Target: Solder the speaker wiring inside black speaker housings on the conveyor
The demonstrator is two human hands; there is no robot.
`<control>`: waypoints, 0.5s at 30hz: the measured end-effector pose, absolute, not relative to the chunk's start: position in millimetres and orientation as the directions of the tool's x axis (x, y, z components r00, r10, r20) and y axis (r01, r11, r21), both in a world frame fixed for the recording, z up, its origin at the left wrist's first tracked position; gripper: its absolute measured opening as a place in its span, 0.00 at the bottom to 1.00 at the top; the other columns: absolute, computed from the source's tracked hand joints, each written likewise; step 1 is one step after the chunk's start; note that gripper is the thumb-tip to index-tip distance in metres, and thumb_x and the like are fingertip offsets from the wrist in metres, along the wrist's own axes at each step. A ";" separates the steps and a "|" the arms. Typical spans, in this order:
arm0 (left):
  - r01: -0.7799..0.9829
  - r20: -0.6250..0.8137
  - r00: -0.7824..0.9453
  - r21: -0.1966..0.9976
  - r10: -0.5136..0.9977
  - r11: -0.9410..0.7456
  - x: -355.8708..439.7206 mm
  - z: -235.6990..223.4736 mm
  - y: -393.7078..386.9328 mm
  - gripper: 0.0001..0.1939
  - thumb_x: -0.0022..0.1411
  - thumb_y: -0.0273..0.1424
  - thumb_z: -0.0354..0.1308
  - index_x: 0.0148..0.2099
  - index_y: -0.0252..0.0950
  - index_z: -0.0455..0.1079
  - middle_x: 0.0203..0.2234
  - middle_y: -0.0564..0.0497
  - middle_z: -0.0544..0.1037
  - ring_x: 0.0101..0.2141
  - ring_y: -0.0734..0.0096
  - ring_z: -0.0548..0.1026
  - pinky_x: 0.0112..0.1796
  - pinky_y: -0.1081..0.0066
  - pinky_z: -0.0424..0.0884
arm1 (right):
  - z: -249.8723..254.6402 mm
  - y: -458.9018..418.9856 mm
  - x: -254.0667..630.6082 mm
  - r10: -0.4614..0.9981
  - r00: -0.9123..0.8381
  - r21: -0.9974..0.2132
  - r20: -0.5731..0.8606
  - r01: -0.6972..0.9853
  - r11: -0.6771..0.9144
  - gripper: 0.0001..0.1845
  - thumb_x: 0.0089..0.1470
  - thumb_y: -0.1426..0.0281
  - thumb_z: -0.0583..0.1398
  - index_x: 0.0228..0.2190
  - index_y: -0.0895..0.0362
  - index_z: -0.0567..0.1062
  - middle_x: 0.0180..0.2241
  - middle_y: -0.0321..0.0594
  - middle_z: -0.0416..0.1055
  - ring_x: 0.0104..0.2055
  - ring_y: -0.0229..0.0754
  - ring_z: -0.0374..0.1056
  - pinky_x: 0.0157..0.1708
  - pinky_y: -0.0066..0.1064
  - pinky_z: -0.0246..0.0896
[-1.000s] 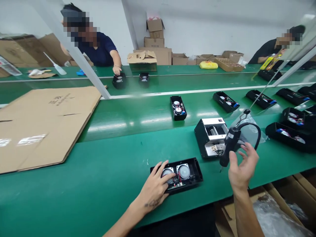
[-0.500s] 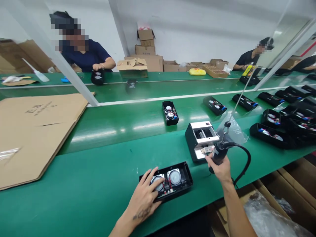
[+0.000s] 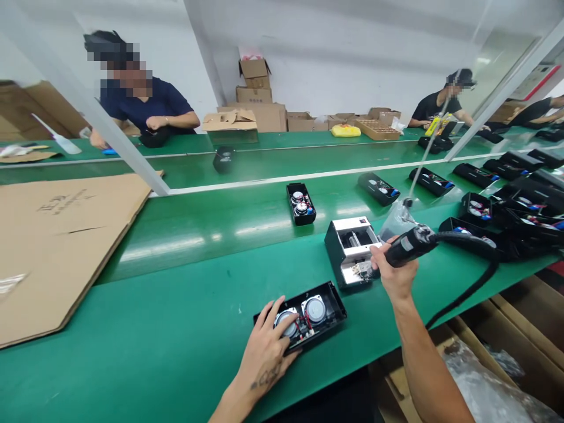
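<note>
My left hand (image 3: 268, 346) lies with spread fingers on the near end of an open black speaker housing (image 3: 308, 314) that holds two round speaker drivers, at the bench's front edge. My right hand (image 3: 394, 271) is wrapped round a black electric screwdriver (image 3: 409, 245) that hangs on a cord, its cable (image 3: 473, 276) looping to the right. The screwdriver's tip points left at a white and black screw feeder box (image 3: 350, 249) just behind the housing.
A green conveyor (image 3: 198, 223) carries more open speaker housings (image 3: 301, 203) and a row of them at the right (image 3: 493, 211). A flat cardboard sheet (image 3: 57, 235) lies left. Two other people (image 3: 141, 106) work across the line. Cardboard boxes (image 3: 255, 88) stand at the back.
My right hand went from open beside the hanging screwdriver to gripping it, then tilted it over with the tip toward the feeder box. My left hand stayed on the housing.
</note>
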State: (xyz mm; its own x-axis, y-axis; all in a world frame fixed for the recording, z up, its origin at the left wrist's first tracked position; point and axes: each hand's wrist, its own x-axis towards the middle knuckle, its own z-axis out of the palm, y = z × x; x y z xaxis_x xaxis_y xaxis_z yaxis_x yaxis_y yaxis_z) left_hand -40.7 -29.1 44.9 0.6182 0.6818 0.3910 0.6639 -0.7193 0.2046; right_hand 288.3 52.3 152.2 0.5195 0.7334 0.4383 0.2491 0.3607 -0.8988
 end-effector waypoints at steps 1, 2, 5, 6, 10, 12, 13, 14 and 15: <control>0.662 0.391 0.621 0.202 0.679 -0.722 -41.7 44.6 -28.8 0.19 0.57 0.46 0.78 0.28 0.40 0.77 0.57 0.56 0.82 0.71 0.40 0.61 0.71 0.45 0.54 | 151.6 50.3 287.5 0.762 0.491 -0.906 0.422 0.259 0.334 0.22 0.53 0.58 0.75 0.36 0.54 0.71 0.20 0.28 0.70 0.20 0.39 0.65 0.28 0.36 0.66; 0.661 0.391 0.623 0.200 0.678 -0.723 -42.5 44.2 -28.7 0.19 0.57 0.46 0.77 0.28 0.40 0.76 0.57 0.55 0.82 0.71 0.39 0.61 0.71 0.45 0.53 | 150.9 46.7 286.5 0.800 0.453 -0.916 0.395 0.266 0.302 0.21 0.53 0.58 0.75 0.35 0.55 0.71 0.19 0.28 0.69 0.20 0.39 0.64 0.28 0.36 0.66; 0.661 0.399 0.625 0.187 0.671 -0.727 -43.6 43.2 -28.7 0.19 0.58 0.47 0.77 0.28 0.40 0.77 0.57 0.55 0.82 0.71 0.40 0.60 0.72 0.46 0.51 | 149.4 27.6 281.2 0.893 0.342 -0.952 0.293 0.189 0.240 0.21 0.54 0.60 0.76 0.37 0.55 0.72 0.19 0.28 0.69 0.19 0.38 0.63 0.24 0.33 0.64; 0.661 0.403 0.626 0.181 0.668 -0.729 -43.4 43.0 -28.8 0.19 0.57 0.47 0.77 0.28 0.40 0.77 0.57 0.55 0.82 0.72 0.40 0.60 0.73 0.47 0.50 | 149.7 19.1 278.6 0.908 0.315 -0.961 0.275 0.122 0.248 0.20 0.55 0.61 0.75 0.40 0.54 0.72 0.20 0.27 0.69 0.18 0.37 0.63 0.23 0.32 0.62; 0.653 0.412 0.637 0.161 0.652 -0.740 -41.8 42.6 -29.4 0.19 0.55 0.47 0.78 0.28 0.41 0.78 0.56 0.56 0.82 0.73 0.41 0.58 0.74 0.49 0.47 | 157.7 -16.0 262.1 0.903 0.218 -0.890 0.371 -0.195 0.413 0.17 0.65 0.64 0.69 0.51 0.49 0.71 0.23 0.26 0.67 0.18 0.36 0.61 0.19 0.28 0.59; 0.654 0.411 0.636 0.162 0.653 -0.739 -41.4 42.4 -29.4 0.19 0.56 0.47 0.78 0.28 0.41 0.78 0.56 0.56 0.82 0.73 0.42 0.57 0.74 0.49 0.47 | 162.6 -28.3 248.8 0.872 0.182 -0.824 0.454 -0.288 0.489 0.14 0.67 0.65 0.66 0.51 0.48 0.71 0.22 0.26 0.65 0.18 0.36 0.60 0.20 0.28 0.58; 0.655 0.411 0.635 0.163 0.654 -0.738 -41.4 42.2 -29.3 0.19 0.56 0.47 0.78 0.28 0.41 0.78 0.56 0.56 0.82 0.73 0.42 0.56 0.74 0.49 0.47 | 163.7 -32.2 241.0 0.859 0.170 -0.801 0.482 -0.312 0.511 0.13 0.68 0.66 0.66 0.51 0.48 0.71 0.22 0.27 0.64 0.19 0.36 0.59 0.21 0.28 0.59; 0.655 0.414 0.633 0.164 0.654 -0.738 -41.3 42.0 -29.2 0.19 0.56 0.47 0.78 0.28 0.41 0.78 0.56 0.56 0.82 0.73 0.42 0.56 0.74 0.49 0.46 | 163.5 -34.6 232.9 0.853 0.158 -0.788 0.498 -0.329 0.521 0.13 0.69 0.67 0.65 0.52 0.47 0.71 0.22 0.27 0.64 0.19 0.36 0.59 0.22 0.28 0.59; 0.654 0.419 0.631 0.166 0.653 -0.738 -41.4 41.8 -29.1 0.19 0.55 0.46 0.78 0.28 0.41 0.78 0.55 0.56 0.82 0.73 0.42 0.56 0.74 0.49 0.45 | 161.9 -35.7 224.9 0.852 0.144 -0.784 0.504 -0.339 0.521 0.13 0.69 0.68 0.64 0.52 0.47 0.70 0.22 0.27 0.64 0.20 0.36 0.59 0.22 0.27 0.59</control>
State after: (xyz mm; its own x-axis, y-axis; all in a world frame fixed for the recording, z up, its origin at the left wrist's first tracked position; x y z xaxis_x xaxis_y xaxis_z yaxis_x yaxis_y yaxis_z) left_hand -41.4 -29.1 41.8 0.6310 0.6531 0.4188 0.6541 -0.7381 0.1655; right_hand 224.9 -35.7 161.9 0.1442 0.8518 0.5037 -0.3387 0.5207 -0.7837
